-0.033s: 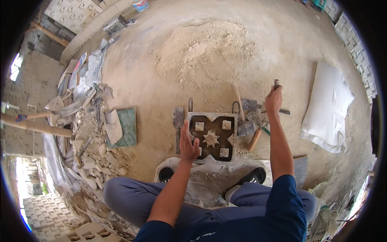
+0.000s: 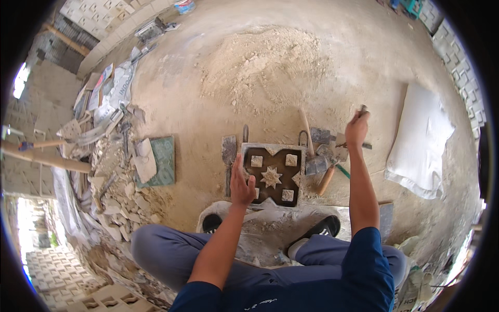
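Observation:
A square metal mould (image 2: 244, 166) lies in front of me, with an eight-pointed star in the middle and small squares at its corners. My left hand (image 2: 242, 184) rests along the mould's left side, fingers straight and thumb apart, holding nothing. Out to the right and beyond the mould, my right hand (image 2: 356, 129) is closed in a fist above the floor. A short dark grey end of a tool (image 2: 363, 108) sticks out of its top; the fist hides the rest. Below this hand lie a wooden-handled trowel (image 2: 326, 180) and several flat metal tools.
A heap of pale powder (image 2: 265, 65) spreads beyond the mould. At the right lies a white sack (image 2: 420, 143). Left of the mould are a flat-bladed tool (image 2: 228, 151), a green board (image 2: 164, 161) and rubble (image 2: 122, 208). A long wooden handle (image 2: 305, 127) points away from me.
My right hand has shifted slightly right and nearer, and the tool end in it tilts more to the right. My left hand stays at the mould's side. The whole view has shifted a little.

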The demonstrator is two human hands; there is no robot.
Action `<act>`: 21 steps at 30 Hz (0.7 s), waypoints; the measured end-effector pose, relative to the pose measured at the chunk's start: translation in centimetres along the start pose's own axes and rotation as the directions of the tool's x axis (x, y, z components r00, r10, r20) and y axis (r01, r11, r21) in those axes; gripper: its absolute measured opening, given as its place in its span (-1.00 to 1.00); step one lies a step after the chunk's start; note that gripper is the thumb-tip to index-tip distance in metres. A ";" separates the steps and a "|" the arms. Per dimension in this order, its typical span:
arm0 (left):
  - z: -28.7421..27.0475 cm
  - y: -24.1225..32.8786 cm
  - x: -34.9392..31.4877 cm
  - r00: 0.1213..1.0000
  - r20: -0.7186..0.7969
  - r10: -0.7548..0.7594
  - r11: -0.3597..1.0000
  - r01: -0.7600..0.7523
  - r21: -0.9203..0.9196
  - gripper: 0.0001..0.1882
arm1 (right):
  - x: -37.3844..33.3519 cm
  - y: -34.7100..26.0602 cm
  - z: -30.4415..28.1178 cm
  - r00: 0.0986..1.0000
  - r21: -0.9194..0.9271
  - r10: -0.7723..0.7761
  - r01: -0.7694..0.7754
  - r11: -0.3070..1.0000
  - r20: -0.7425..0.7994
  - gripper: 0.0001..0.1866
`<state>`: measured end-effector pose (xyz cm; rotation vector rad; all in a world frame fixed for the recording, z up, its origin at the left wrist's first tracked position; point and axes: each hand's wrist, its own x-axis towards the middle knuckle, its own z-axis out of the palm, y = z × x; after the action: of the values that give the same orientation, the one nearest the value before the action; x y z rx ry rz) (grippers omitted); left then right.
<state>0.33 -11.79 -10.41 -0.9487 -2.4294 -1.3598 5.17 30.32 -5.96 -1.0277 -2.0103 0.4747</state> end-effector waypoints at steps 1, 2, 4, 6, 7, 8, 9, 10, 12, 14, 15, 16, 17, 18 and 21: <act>0.1 0.1 -0.1 1.000 -0.025 -0.008 1.000 0.008 -0.015 -0.28 | 1.0 -0.3 -1.5 0.991 0.114 -0.044 0.058 0.992 -0.129 -0.78; 0.2 0.2 -0.2 0.999 -0.036 -0.035 0.998 0.033 -0.047 -0.30 | 2.0 -0.7 -3.1 0.989 0.180 -0.019 0.046 0.983 -0.150 -0.80; 0.0 0.2 0.0 0.996 -0.077 -0.053 0.996 0.047 -0.076 -0.31 | 2.5 -3.3 -5.8 0.993 0.483 0.010 0.048 0.874 -0.118 -0.81; 0.0 0.5 -0.3 0.975 -0.116 -0.191 0.965 0.165 -0.203 -0.35 | 2.3 -8.3 -9.2 0.994 0.594 -0.013 0.075 0.801 -0.107 -0.80; -0.1 0.3 -0.6 0.972 -0.133 -0.195 0.965 0.165 -0.204 -0.35 | 1.6 -11.8 -11.0 0.988 0.604 -0.095 0.149 0.783 -0.121 -0.81; -0.1 0.0 -0.9 0.942 -0.100 -0.319 0.915 0.279 -0.290 -0.37 | 0.7 -15.1 -12.5 0.975 0.610 -0.174 0.222 0.761 -0.138 -0.82; -0.2 -0.9 -1.1 0.899 -0.057 -0.434 0.847 0.386 -0.364 -0.37 | -0.4 -18.4 -13.2 0.974 0.618 -0.179 0.225 0.753 -0.136 -0.82; -0.8 -2.6 -1.8 0.891 -0.050 -0.451 0.854 0.414 -0.316 -0.33 | -2.2 -22.1 -13.9 0.980 0.678 -0.182 0.184 0.712 -0.075 -0.74; -0.9 -3.7 -2.6 0.877 0.000 -0.480 0.834 0.457 -0.309 -0.30 | -4.4 -26.1 -14.5 0.981 0.845 -0.190 0.063 0.531 0.046 -0.55; -0.5 -3.1 -2.6 0.863 0.049 -0.503 0.811 0.492 -0.316 -0.27 | -6.2 -27.9 -14.2 0.975 0.927 -0.127 -0.126 0.354 0.181 -0.31; -0.4 -2.2 -2.9 0.880 0.073 -0.470 0.844 0.472 -0.255 -0.27 | -7.2 -28.2 -13.5 0.974 0.943 -0.118 -0.154 0.294 0.196 -0.37; -0.4 -1.5 -3.2 0.894 0.098 -0.438 0.873 0.449 -0.192 -0.26 | -8.3 -28.7 -12.5 0.971 0.951 -0.136 -0.156 0.267 0.197 -0.40; -0.7 -1.1 -3.2 0.895 0.088 -0.438 0.872 0.447 -0.200 -0.26 | -9.3 -29.3 -11.6 0.968 0.958 -0.154 -0.159 0.237 0.198 -0.43; -1.0 -0.9 -3.6 0.870 0.107 -0.482 0.848 0.494 -0.192 -0.29 | -10.6 -29.9 -10.7 0.965 0.958 -0.165 -0.161 0.235 0.203 -0.43; -1.8 -0.7 -4.2 0.934 0.045 -0.353 0.935 0.351 0.047 -0.39 | -13.6 -31.7 -8.1 0.943 0.949 -0.205 -0.214 0.232 0.262 -0.45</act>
<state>2.87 -15.33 -11.84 -0.5609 -2.7546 -1.4014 0.57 0.24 12.14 -0.0789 -1.4017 1.7673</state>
